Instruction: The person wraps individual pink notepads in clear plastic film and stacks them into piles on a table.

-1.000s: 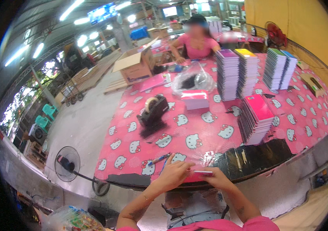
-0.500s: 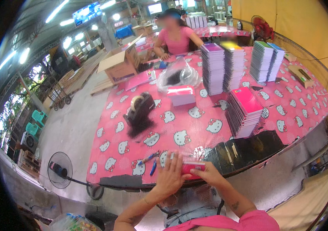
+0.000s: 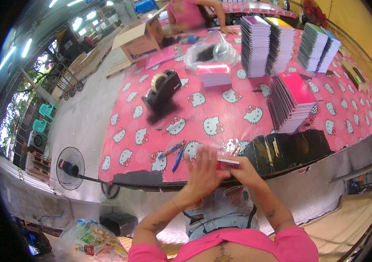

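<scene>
At the near table edge my right hand [image 3: 246,174] is closed around the right end of a pink-covered notebook [image 3: 228,161], whose pale page edge and a strip of cover show. My left hand [image 3: 204,174] lies against its left end with fingers stretched out and slightly blurred, hiding that part. Just left of my left hand, a blue pen [image 3: 178,160] and another pen-like tool [image 3: 171,149] rest on the pink patterned tabletop [image 3: 151,146]. Beyond my right hand stands a stack of pink spiral notebooks [image 3: 291,107].
A black tape dispenser [image 3: 162,91] stands left of centre, behind it a clear plastic bag [image 3: 212,51] and a short pink-topped stack [image 3: 214,75]. Tall notebook stacks [image 3: 256,50] rise at the far right. A person [image 3: 186,15] is across the table; a carton [image 3: 141,41] stands far left.
The notebook has tilted, so its page edge now shows more than its pink cover. My left hand has shifted slightly rightward against it. The whole view has tipped downward.
</scene>
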A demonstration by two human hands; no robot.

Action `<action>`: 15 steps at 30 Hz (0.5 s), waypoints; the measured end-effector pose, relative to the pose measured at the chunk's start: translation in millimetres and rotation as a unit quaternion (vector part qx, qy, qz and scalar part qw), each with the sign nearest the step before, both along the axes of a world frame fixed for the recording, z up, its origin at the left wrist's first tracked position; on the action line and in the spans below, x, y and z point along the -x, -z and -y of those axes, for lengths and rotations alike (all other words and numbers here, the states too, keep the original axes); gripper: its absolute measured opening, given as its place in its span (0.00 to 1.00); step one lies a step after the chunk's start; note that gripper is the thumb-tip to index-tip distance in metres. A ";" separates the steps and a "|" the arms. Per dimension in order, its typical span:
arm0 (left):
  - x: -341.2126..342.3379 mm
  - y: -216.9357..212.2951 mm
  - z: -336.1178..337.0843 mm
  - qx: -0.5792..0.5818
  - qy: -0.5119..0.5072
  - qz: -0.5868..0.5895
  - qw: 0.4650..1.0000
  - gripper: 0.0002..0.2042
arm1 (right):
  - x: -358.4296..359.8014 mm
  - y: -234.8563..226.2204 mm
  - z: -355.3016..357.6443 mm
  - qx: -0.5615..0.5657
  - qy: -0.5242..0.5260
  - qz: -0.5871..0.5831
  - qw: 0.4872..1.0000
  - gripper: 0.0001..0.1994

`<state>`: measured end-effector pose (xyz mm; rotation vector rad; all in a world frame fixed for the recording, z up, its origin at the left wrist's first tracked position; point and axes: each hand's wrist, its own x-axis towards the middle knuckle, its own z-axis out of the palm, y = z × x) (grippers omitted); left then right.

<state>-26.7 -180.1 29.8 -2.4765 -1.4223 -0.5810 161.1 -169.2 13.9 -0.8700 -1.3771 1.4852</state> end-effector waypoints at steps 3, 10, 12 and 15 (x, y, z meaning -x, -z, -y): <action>-1.1 -5.6 -10.7 0.033 -0.008 -0.043 0.999 0.46 | 1.9 6.3 -6.1 0.022 -0.014 0.013 1.000 0.17; -6.5 2.1 -16.1 -0.015 -0.036 -0.042 0.998 0.46 | 0.5 11.9 -11.9 -0.092 -0.031 0.060 0.993 0.19; -5.0 14.5 -5.5 0.014 0.033 0.000 0.999 0.45 | -2.8 16.4 -11.9 -0.117 -0.024 0.102 0.988 0.21; 0.4 41.7 19.7 0.023 0.080 0.050 0.995 0.45 | 0.1 0.7 -6.8 -0.021 -0.023 0.049 0.998 0.22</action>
